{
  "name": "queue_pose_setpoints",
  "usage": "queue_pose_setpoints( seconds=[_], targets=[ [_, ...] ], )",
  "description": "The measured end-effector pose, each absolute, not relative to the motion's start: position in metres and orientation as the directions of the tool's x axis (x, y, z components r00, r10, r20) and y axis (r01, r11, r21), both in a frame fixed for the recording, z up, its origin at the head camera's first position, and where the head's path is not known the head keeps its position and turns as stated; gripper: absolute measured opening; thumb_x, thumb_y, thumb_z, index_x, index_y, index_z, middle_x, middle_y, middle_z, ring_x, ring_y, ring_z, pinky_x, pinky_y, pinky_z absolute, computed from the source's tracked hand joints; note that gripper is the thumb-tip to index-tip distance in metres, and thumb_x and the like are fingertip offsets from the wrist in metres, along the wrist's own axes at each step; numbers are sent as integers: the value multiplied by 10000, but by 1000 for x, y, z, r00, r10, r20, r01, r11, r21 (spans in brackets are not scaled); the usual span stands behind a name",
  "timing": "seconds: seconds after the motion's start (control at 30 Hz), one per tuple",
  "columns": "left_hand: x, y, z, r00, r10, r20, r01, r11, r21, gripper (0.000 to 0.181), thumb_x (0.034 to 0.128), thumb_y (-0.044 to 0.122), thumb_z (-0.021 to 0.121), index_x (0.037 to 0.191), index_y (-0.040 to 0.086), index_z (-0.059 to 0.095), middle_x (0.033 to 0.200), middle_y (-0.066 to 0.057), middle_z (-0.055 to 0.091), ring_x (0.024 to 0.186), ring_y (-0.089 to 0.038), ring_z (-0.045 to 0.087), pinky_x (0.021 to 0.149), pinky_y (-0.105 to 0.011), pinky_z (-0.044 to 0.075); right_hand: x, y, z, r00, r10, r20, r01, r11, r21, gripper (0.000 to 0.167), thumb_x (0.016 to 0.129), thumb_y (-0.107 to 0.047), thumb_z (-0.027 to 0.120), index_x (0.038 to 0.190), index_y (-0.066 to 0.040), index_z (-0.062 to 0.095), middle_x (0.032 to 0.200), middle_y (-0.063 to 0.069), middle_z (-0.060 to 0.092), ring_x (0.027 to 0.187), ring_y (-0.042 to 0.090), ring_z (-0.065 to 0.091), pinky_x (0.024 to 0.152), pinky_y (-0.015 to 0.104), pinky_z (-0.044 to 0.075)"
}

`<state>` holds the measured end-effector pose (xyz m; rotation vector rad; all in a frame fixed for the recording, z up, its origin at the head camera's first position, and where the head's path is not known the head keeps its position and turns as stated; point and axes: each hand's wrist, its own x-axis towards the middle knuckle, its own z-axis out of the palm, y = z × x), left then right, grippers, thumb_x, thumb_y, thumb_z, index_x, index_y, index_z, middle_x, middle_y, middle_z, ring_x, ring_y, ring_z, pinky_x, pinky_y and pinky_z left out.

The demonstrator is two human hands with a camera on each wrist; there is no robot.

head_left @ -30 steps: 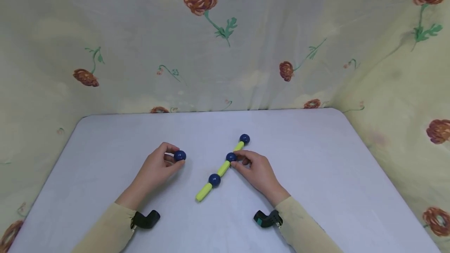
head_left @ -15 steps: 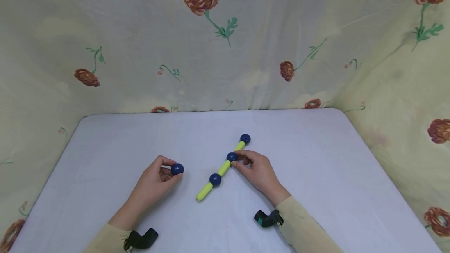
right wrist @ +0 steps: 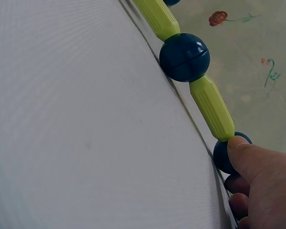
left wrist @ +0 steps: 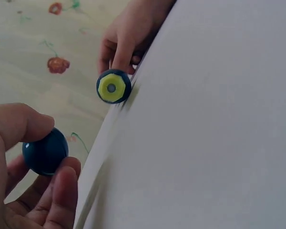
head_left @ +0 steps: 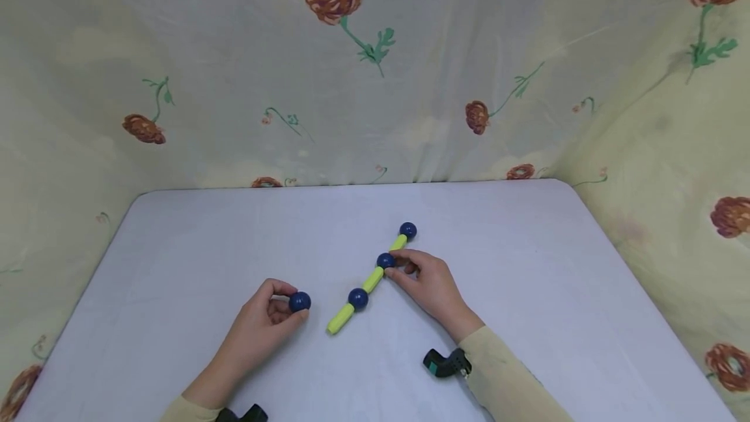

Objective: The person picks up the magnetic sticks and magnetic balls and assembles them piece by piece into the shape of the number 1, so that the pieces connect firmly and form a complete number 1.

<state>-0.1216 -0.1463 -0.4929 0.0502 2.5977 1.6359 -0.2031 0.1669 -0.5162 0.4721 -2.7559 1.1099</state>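
Note:
My left hand (head_left: 258, 331) pinches a loose dark blue ball (head_left: 299, 301) between thumb and fingers, left of a straight chain. Three yellow-green ridged rods alternate with blue balls in that chain. At its near end is a bare rod (head_left: 340, 320), joined to a blue ball (head_left: 358, 299). My right hand (head_left: 428, 285) grips the middle ball (head_left: 385, 260) with thumb and fingertips. Beyond it a rod leads to the far ball (head_left: 407, 230). In the left wrist view the near rod's end face (left wrist: 105, 88) points at the camera, with a grey disc in its centre.
Everything is over a white table (head_left: 527, 266) with rounded far corners. A flower-printed cloth (head_left: 410, 103) hangs behind it and at the sides. Black cameras are strapped at both wrists, the right wrist camera (head_left: 446, 363) showing fully.
My left hand has moved toward the near side with the loose ball, ending level with the chain's near end. The right hand and the chain have stayed in place.

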Motion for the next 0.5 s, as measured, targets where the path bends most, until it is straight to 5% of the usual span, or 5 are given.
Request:
queue_pose_setpoints(
  seconds=[0.13,0.5],
  targets=[
    [-120,-146,-500,-997,76,-4,31,455,890,402,829,150,809,1181,150,614,1051,-10,636,802,-139,637,694,-266,533,-203,166,-517,-938,-246,243,-346,679,-648,307,903,-330,743,1184,-214,702,970,-111,677,816,29,582,713,285,503],
    [-119,-144,-504,-991,110,70,117,513,850,333,810,162,822,1087,196,641,912,65,650,717,-122,603,643,-270,515,-203,167,-516,-940,-245,239,-342,683,-645,317,901,-336,743,1190,-212,701,976,-105,677,811,44,581,713,292,499]
  ],
)
